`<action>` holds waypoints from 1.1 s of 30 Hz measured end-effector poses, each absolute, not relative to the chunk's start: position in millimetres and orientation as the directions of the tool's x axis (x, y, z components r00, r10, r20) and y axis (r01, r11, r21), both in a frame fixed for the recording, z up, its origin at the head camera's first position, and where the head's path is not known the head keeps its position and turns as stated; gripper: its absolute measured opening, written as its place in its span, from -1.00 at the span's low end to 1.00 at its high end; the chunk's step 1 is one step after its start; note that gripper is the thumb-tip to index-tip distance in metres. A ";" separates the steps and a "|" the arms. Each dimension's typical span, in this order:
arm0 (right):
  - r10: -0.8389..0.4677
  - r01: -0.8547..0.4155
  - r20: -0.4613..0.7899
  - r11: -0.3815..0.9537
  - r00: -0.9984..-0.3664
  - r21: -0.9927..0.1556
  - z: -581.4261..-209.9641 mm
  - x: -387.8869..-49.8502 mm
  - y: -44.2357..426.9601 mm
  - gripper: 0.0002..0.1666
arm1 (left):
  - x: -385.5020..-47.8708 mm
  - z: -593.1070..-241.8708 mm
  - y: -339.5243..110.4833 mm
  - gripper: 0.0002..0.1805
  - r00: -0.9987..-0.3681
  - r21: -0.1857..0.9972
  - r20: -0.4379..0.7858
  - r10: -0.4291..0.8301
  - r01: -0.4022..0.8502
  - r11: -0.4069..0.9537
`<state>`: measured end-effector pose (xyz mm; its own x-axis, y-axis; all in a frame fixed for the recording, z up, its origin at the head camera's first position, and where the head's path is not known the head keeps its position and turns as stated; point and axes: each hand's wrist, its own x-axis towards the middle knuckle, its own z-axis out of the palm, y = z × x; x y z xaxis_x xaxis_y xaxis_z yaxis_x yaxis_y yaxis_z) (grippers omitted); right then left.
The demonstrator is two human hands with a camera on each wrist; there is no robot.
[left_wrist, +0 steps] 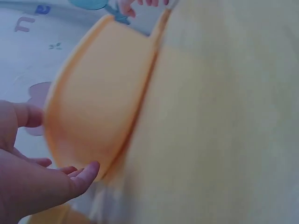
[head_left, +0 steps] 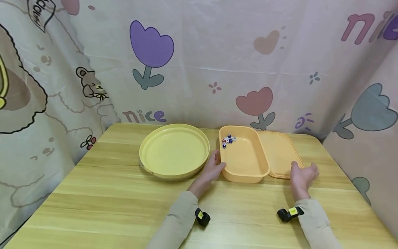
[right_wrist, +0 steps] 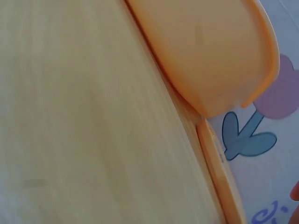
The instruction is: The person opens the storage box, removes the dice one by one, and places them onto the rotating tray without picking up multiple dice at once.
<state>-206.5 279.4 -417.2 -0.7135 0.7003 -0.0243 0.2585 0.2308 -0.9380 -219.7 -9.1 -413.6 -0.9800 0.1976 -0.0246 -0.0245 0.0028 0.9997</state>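
Note:
A light-orange rectangular box [head_left: 248, 157] stands uncovered on the table, with several small red, white and blue dice [head_left: 230, 140] in its far left corner. My left hand [head_left: 211, 170] is at the box's near left side, thumb by the rim and fingers along the outer wall. In the left wrist view, the thumb of that hand [left_wrist: 35, 179] touches or nearly touches the box, its fingers loosely bent. My right hand [head_left: 302, 176] is at the near right corner of a flat orange lid [head_left: 278, 152], fingers loosely bent; whether it touches the lid is unclear.
Left of the box sits a round yellow tray [head_left: 174, 150] with a raised rim. The lid lies close against the box's right side. A patterned curtain [head_left: 199, 62] hangs along the back edge of the wooden table [head_left: 124, 207].

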 end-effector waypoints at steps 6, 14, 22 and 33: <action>0.631 0.168 0.098 0.349 -0.770 -0.922 -410.5 -208.4 268.9 -0.19 | -209.1 -382.1 -29.3 -0.39 -0.959 0.944 0.097 0.266 0.173 0.281; 0.504 0.083 0.170 0.441 -0.847 -0.894 -405.3 -209.4 252.7 -0.32 | -201.6 -355.7 -77.5 -0.51 -0.775 0.689 0.289 0.562 0.576 0.440; 0.454 0.025 0.211 0.460 -0.866 -0.888 -406.5 -211.5 250.4 -0.39 | -202.7 -366.1 -133.4 -0.55 -0.796 0.626 0.217 0.565 0.557 0.545; 0.443 -0.005 0.218 0.432 -0.870 -0.902 -404.5 -212.0 247.3 -0.42 | -201.3 -378.8 -193.7 -0.49 -0.833 0.754 0.119 0.540 0.430 0.496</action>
<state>-212.0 247.3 -404.5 -0.8695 0.4433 0.2177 -0.0054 0.4323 -0.9017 -201.3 -193.7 -378.8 -0.8331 0.5403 0.1189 0.4296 0.4964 0.7544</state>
